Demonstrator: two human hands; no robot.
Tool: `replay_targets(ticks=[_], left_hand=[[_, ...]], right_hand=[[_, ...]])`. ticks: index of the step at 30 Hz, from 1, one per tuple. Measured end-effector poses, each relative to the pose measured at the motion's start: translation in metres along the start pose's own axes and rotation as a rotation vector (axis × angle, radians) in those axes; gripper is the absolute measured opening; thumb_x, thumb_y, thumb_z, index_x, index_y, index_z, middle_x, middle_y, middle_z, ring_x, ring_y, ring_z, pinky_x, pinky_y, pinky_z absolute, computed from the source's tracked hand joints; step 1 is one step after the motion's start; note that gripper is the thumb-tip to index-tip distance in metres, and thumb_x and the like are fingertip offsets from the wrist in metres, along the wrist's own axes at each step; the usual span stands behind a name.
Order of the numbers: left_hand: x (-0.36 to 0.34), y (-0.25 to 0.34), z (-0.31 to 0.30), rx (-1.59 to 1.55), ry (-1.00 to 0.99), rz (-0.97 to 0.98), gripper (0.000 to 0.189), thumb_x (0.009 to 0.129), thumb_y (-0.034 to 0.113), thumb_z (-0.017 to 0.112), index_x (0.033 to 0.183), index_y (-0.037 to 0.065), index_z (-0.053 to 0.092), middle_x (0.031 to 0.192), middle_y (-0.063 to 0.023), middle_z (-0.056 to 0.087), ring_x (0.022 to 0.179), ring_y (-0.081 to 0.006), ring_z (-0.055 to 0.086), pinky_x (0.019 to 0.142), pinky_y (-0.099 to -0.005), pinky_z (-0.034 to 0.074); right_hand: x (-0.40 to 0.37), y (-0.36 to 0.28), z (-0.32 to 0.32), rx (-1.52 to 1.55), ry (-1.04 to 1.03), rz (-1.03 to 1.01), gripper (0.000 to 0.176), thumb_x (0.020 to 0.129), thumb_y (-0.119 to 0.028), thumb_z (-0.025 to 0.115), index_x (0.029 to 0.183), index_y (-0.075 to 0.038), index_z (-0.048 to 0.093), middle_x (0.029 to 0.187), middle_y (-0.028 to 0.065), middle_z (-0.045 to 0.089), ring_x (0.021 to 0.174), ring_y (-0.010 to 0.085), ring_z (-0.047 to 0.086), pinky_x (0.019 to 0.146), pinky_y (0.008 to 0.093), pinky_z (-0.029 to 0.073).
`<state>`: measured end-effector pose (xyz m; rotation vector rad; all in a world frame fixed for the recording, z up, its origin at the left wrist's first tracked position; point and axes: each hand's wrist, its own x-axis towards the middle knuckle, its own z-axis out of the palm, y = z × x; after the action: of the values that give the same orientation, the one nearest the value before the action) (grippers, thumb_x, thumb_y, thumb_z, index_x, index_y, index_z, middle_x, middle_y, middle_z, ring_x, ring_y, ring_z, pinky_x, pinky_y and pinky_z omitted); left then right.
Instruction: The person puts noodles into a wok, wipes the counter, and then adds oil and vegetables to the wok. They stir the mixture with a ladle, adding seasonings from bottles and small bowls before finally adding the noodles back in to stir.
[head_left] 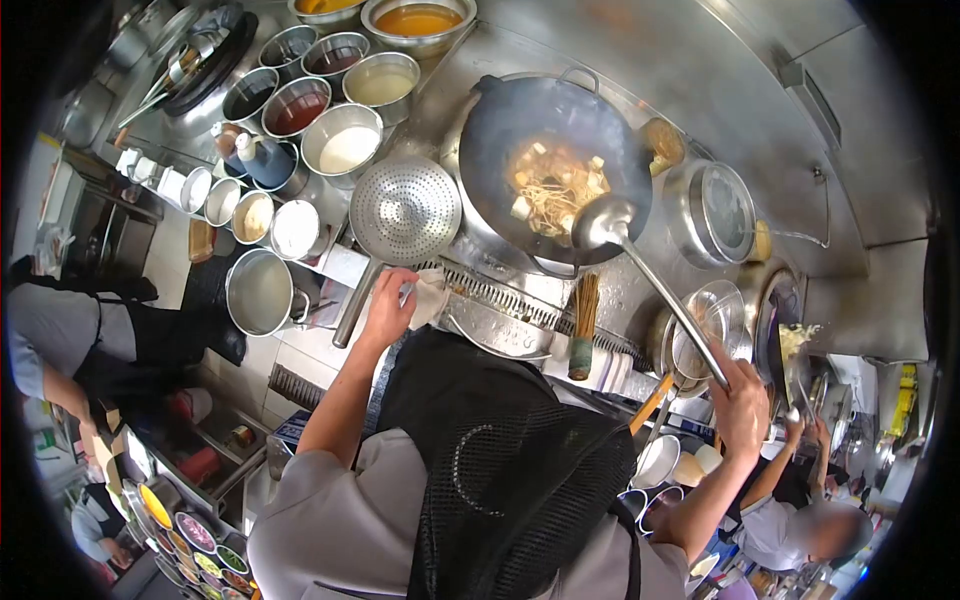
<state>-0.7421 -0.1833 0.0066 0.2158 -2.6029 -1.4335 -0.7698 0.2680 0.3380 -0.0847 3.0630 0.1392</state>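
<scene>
My right hand (741, 405) is closed around the long metal handle of a ladle (606, 222). The ladle's bowl rests in a large dark wok (497, 150), at the near right edge of steaming noodle-like strands with pale cubes (556, 190). My left hand (388, 308) is at the stove's front edge with curled fingers, gripping the edge of a light cloth (431, 296). Just beside that hand, the handle of a perforated strainer (406, 211) slants down; the strainer lies left of the wok.
Metal pots of sauces (297, 107) and small seasoning tubs (254, 217) stand at left. A bamboo brush (583, 325) lies at the stove's front. Right of the wok are a lidded pot (712, 212) and a wire strainer (708, 335). Co-workers (800, 530) stand at both sides.
</scene>
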Motion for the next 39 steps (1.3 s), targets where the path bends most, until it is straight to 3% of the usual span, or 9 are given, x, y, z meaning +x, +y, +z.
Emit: replay_targets(ticks=[5,8,12,17,21,23,26,28,39], left_hand=[[-0.005,-0.008,0.011,0.164,0.119,0.042,0.049,0.080,0.001,0.065,0.127,0.003,0.049,0.124,-0.0192,0.052,0.115,-0.0366,0.052,0.097,-0.0445,0.047],[-0.015,-0.014,0.017,0.173,0.154,-0.005,0.060,0.079,0.001,0.067,0.134,-0.002,0.042,0.126,-0.0243,0.049,0.118,-0.0411,0.049,0.103,-0.0459,0.042],[-0.026,-0.010,0.008,0.130,0.141,-0.011,0.063,0.079,-0.001,0.067,0.136,-0.003,0.041,0.127,-0.0254,0.049,0.118,-0.0419,0.049,0.102,-0.0465,0.042],[-0.032,-0.004,-0.003,0.090,0.152,-0.107,0.063,0.076,-0.005,0.066,0.134,-0.003,0.041,0.127,-0.0265,0.049,0.121,-0.0445,0.046,0.105,-0.0481,0.039],[-0.035,-0.011,0.002,0.111,0.183,-0.096,0.061,0.079,-0.003,0.066,0.135,0.001,0.043,0.128,-0.0234,0.049,0.116,-0.0399,0.050,0.095,-0.0450,0.047],[-0.032,-0.011,0.001,0.169,0.184,-0.081,0.060,0.081,0.000,0.066,0.136,0.004,0.044,0.128,-0.0204,0.048,0.111,-0.0351,0.055,0.085,-0.0415,0.055],[-0.031,-0.013,0.001,0.153,0.189,-0.048,0.059,0.081,0.001,0.067,0.135,0.004,0.044,0.127,-0.0202,0.049,0.111,-0.0349,0.055,0.085,-0.0416,0.054],[-0.033,-0.015,0.002,0.154,0.177,-0.051,0.059,0.081,0.001,0.067,0.135,0.004,0.044,0.127,-0.0200,0.049,0.111,-0.0348,0.055,0.085,-0.0417,0.054],[-0.023,-0.018,0.018,0.122,0.087,-0.016,0.059,0.083,0.002,0.066,0.137,0.006,0.044,0.129,-0.0196,0.049,0.115,-0.0355,0.054,0.087,-0.0430,0.054]], right_hand=[[0.007,0.021,0.044,0.287,-0.127,-0.054,0.050,0.078,-0.002,0.071,0.126,-0.010,0.065,0.116,0.0192,0.068,0.104,0.0382,0.066,0.089,0.0415,0.052],[0.042,0.027,0.152,0.566,-0.113,-0.022,0.047,0.084,-0.006,0.070,0.130,0.001,0.060,0.120,0.0240,0.066,0.111,0.0304,0.066,0.090,0.0381,0.052],[0.056,-0.032,0.209,1.048,-0.092,0.180,0.052,0.093,-0.014,0.064,0.142,-0.003,0.049,0.072,0.0026,0.057,0.054,0.0064,0.050,0.045,0.0273,0.042],[0.083,-0.089,0.230,0.682,0.204,0.080,0.049,0.097,-0.014,0.053,0.141,0.004,0.043,0.104,0.0338,0.066,0.089,0.0496,0.066,0.073,0.0500,0.052],[0.090,-0.113,0.226,0.684,0.091,0.098,0.049,0.097,-0.015,0.054,0.141,0.002,0.045,0.095,0.0335,0.066,0.086,0.0475,0.067,0.071,0.0487,0.052],[0.078,-0.117,0.180,0.833,-0.122,0.062,0.049,0.097,-0.017,0.056,0.142,-0.002,0.046,0.090,0.0256,0.067,0.074,0.0307,0.067,0.071,0.0397,0.051],[0.061,-0.081,0.204,0.776,0.048,-0.084,0.046,0.096,-0.013,0.057,0.140,-0.002,0.049,0.092,0.0233,0.067,0.077,0.0268,0.065,0.072,0.0374,0.051],[0.046,-0.055,0.209,0.578,0.182,-0.184,0.052,0.094,-0.013,0.059,0.144,-0.007,0.045,0.102,0.0272,0.064,0.090,0.0452,0.063,0.076,0.0513,0.051],[0.007,-0.016,0.223,0.441,0.150,-0.099,0.056,0.093,-0.008,0.061,0.145,-0.007,0.043,0.097,0.0280,0.064,0.082,0.0447,0.064,0.069,0.0487,0.051]])
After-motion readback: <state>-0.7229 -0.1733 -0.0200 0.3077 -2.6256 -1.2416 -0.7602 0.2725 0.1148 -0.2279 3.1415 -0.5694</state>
